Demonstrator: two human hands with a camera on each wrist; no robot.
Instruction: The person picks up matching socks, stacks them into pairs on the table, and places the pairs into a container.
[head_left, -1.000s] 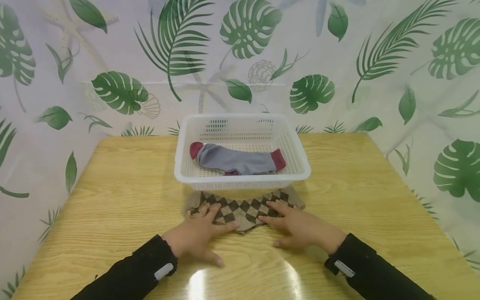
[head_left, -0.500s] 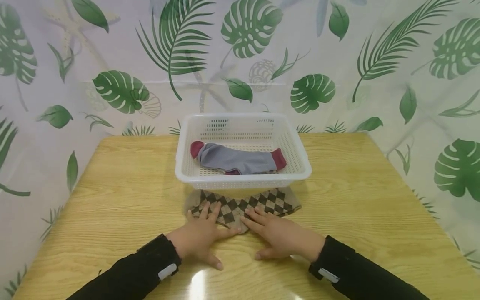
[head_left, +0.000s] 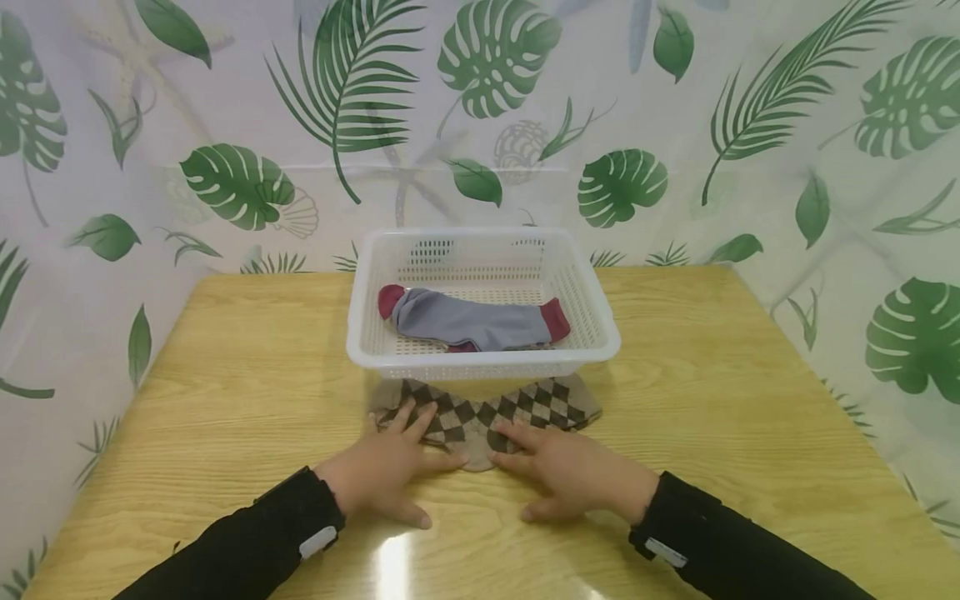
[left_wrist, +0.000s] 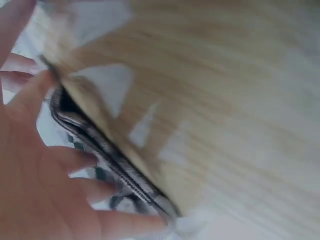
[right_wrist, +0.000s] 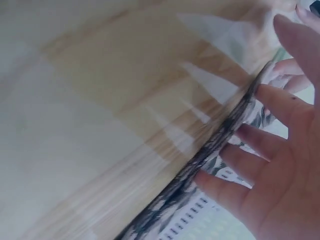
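Two hands press flat on a checked sock on the table just before the basket: left hand, right hand, fingers spread, gripping nothing. Left wrist view: blurred, fingers on the sock. Right wrist view: fingers likewise straight.

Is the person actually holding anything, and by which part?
Nothing is gripped. The left hand and right hand press flat on the near edge of the argyle sock.
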